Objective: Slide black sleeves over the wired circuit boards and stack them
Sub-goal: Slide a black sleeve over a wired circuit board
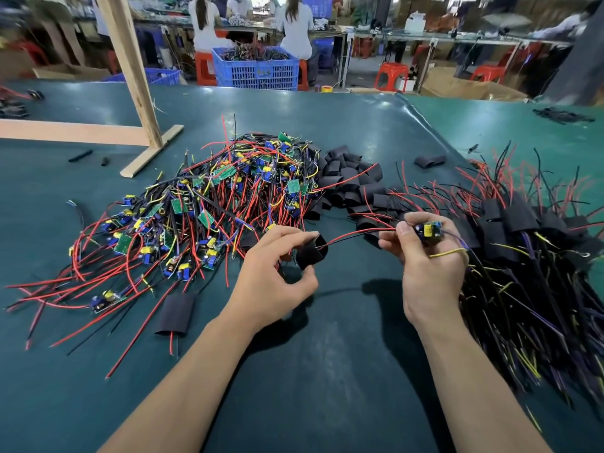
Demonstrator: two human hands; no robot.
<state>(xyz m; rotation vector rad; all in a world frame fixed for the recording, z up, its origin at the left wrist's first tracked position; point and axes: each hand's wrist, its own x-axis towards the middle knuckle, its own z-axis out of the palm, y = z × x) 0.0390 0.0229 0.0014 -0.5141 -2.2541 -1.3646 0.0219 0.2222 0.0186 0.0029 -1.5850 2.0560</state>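
Above green table (327, 371), left hand (274, 282) pinches one sleeve (312, 251); right hand (428, 269) grips one board (429, 229).

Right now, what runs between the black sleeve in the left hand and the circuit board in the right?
In the head view, the board's red and black wires span the gap from the circuit board into the black sleeve.

The stack of sleeved boards (529, 243) runs off the right edge of the frame; blurred workers (295, 24) sit along the top, their heads cropped.
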